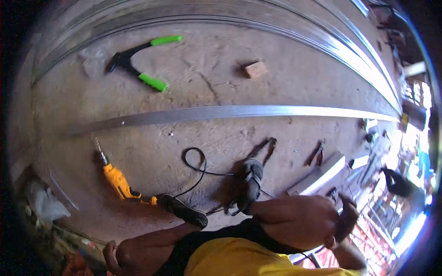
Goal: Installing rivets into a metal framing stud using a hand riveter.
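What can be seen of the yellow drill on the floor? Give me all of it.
The drill has a yellow-orange, plastic-looking body with dark patches, a dark chuck and a long, spiral metal bit. It lies unheld on the floor, the bit pointing away from the person, short of the long metal strip. Its rear end is by the left shoe; whether they touch is unclear.
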Demonstrator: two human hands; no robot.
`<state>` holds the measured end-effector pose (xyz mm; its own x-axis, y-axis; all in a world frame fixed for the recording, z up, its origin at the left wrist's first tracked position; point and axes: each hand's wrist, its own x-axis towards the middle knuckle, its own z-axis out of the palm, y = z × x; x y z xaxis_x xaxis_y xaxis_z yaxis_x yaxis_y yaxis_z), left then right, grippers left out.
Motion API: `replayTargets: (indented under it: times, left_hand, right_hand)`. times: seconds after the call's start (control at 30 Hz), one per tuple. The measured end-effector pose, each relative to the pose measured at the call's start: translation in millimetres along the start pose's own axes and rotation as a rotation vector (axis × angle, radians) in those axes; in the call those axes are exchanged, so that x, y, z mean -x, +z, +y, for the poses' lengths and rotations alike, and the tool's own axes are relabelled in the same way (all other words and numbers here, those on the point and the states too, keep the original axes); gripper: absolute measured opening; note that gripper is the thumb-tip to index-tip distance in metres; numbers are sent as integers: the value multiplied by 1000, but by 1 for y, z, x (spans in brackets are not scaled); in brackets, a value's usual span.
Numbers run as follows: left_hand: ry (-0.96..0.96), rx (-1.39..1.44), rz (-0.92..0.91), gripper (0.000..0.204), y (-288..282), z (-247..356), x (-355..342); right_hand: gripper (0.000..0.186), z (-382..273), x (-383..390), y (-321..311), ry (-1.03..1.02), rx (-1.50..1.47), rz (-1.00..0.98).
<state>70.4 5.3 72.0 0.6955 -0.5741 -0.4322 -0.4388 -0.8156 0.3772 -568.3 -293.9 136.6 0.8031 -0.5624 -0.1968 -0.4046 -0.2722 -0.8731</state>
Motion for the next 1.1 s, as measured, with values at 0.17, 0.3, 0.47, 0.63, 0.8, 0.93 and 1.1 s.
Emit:
replayTargets:
  times: [0.17, 0.3, 0.47, 0.63, 0.8, 0.93, 1.1]
  left_hand:
    - [132, 102, -225, 43, -12, 28, -11]
    - [362, 44, -253, 37, -16, 82, 3]
    - [332, -144, -391, 41, 9, 66, 39]
    - [517, -279, -791, 43, -80, 165, 132]
    - [783, 85, -799, 34, -192, 164, 198]
    - [478, 76, -1086, 26, -268, 192, 157]
    - [684, -182, -950, 29, -341, 239, 143]
  right_hand:
    - [57, -65, -208, 64, 80, 129, 74]
    - [48, -84, -214, 62, 127, 251, -15]
    - [51, -133, -199, 79, 261, 504, -199]
    - [46, -236, -148, 76, 284, 397, -469]
    - [41, -390, -69, 29, 348, 189, -737]
    - [36, -422, -47, 54, 277, 190, -323]
    - [28, -466, -39, 98, 504, 36, 208]
